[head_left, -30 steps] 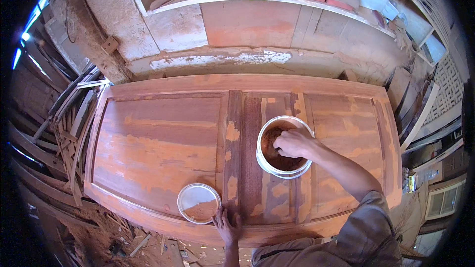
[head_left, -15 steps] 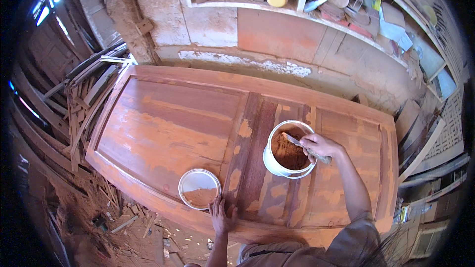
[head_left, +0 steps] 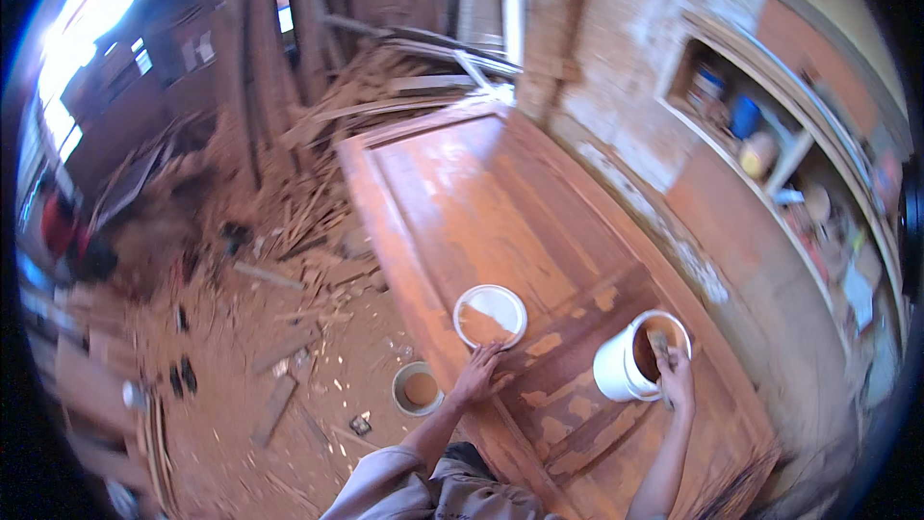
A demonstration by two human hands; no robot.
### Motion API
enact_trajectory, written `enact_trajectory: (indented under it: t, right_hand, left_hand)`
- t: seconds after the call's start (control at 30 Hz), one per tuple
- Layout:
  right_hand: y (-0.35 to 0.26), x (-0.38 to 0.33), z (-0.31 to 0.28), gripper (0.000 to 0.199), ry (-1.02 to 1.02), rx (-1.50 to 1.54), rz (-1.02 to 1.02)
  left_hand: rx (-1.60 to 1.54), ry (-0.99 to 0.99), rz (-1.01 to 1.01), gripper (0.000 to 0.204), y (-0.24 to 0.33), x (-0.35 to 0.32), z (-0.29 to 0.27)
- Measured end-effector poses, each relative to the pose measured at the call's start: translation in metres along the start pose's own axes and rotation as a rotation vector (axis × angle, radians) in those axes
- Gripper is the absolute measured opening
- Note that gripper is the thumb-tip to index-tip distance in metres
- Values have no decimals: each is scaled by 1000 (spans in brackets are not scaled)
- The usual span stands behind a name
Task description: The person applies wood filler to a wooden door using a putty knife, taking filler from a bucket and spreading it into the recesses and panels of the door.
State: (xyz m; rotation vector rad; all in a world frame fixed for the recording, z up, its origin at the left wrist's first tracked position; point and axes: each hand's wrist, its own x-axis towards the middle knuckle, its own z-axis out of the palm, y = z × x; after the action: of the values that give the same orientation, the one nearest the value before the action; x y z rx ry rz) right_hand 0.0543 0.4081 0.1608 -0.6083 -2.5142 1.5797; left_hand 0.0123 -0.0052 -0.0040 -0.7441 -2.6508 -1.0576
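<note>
A wooden panelled door point(head_left: 500, 202) lies flat in front of me, with pale orange filler patches on its reddish-brown surface. On its right part stands a white bucket point(head_left: 616, 366) with brown powder or paste inside. My right hand point(head_left: 677, 380) is closed on the handle of a putty knife point(head_left: 660, 342), its blade at the bucket's mouth. At the door's left edge a round white lid point(head_left: 500, 303) lies with brown material on part of it. My left hand point(head_left: 478, 373) rests at the lid's near rim, fingers stretched out and holding nothing.
Below the door's left edge, a small pail point(head_left: 417, 389) with brown contents stands on the floor. Wood scraps point(head_left: 318, 193) and sawdust cover the ground, with planks leaning behind. Along the right wall runs a shelf point(head_left: 770, 159) holding containers and clutter.
My view has swung to the left, bringing the littered floor and the small pail into sight. My right hand still holds the putty knife at the bucket; my left stays by the lid.
</note>
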Motion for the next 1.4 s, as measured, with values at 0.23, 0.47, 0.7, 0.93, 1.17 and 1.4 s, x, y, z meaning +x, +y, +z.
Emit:
enact_trajectory:
  t: [0.23,0.47,0.7,0.93,1.17,1.4]
  right_hand:
    - [-35,28,19,32,-428,-733,51]
    - [6,82,6,22,-595,-998,5]
    - [-9,71,15,33,-608,-899,-53]
    - [15,73,-74,29,-424,-556,-117]
    - [11,1,-73,26,-230,-471,58]
    - [54,-27,-46,26,-60,-319,-20]
  left_hand:
    - [-36,254,-166,52,49,-141,-7]
    - [-161,200,-948,47,93,-349,-28]
    - [-245,304,-1687,46,106,-454,-16]
    - [-238,360,-1379,45,62,-329,-49]
    - [-611,32,-591,40,35,-81,-54]
    - [-663,-135,-135,51,169,162,64]
